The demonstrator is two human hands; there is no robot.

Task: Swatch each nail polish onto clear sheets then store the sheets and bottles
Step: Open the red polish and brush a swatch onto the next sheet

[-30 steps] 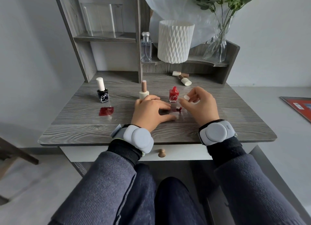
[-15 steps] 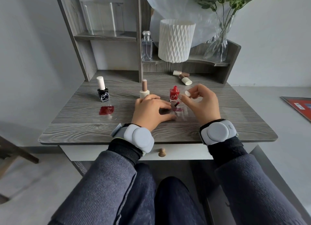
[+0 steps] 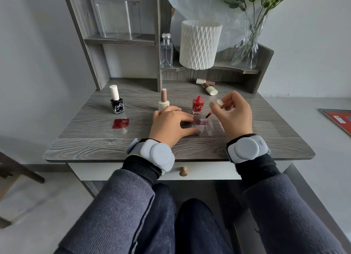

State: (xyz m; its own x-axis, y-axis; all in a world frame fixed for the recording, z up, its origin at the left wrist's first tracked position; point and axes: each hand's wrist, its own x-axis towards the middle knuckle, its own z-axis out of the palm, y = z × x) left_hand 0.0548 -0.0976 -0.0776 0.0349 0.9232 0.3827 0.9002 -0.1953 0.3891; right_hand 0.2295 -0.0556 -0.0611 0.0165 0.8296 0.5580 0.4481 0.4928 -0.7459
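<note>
**Left hand** (image 3: pixel 171 124): lies palm down on the desk (image 3: pixel 91 139), fingers straight and spread. The fingertips press the near-left part of a clear sheet (image 3: pixel 206 130). It grips nothing.

**Right hand** (image 3: pixel 236 115): raised just above the desk, thumb and forefinger pinching a white cap (image 3: pixel 219 102). The brush (image 3: pixel 208 115) hangs from the cap, slanting down and to the left. Its red tip stands over the sheet's far edge; contact cannot be told.

**Sheet:** flat on the desk between the 2 hands. 1 red patch (image 3: pixel 201 123) shows on its far part, just beside the left fingertips.

**Red bottle** (image 3: pixel 198 105): upright, uncapped, just behind the sheet.

**Beige bottle** (image 3: pixel 163 101): upright, capped, just behind the left hand. Whether they touch cannot be told.

**Black bottle** (image 3: pixel 116 103): upright, white cap on, well left of the left hand. A dark red swatch (image 3: pixel 121 123) lies flat just in front of it.

**Back bottles** (image 3: pixel 208 86): 2, lying on their sides at the rear of the desk, below the low shelf (image 3: pixel 228 68).

**Other items:**
- The low shelf carries a glass flask (image 3: pixel 166 52), a white ribbed vase (image 3: pixel 200 44) and a glass vase (image 3: pixel 247 48) with greenery.
- A clear box (image 3: pixel 117 19) stands on the upper left shelf.
- A grey band (image 3: pixel 158 155) sits on each wrist.
- A knob (image 3: pixel 183 171) shows on the drawer below the desk edge.
</note>
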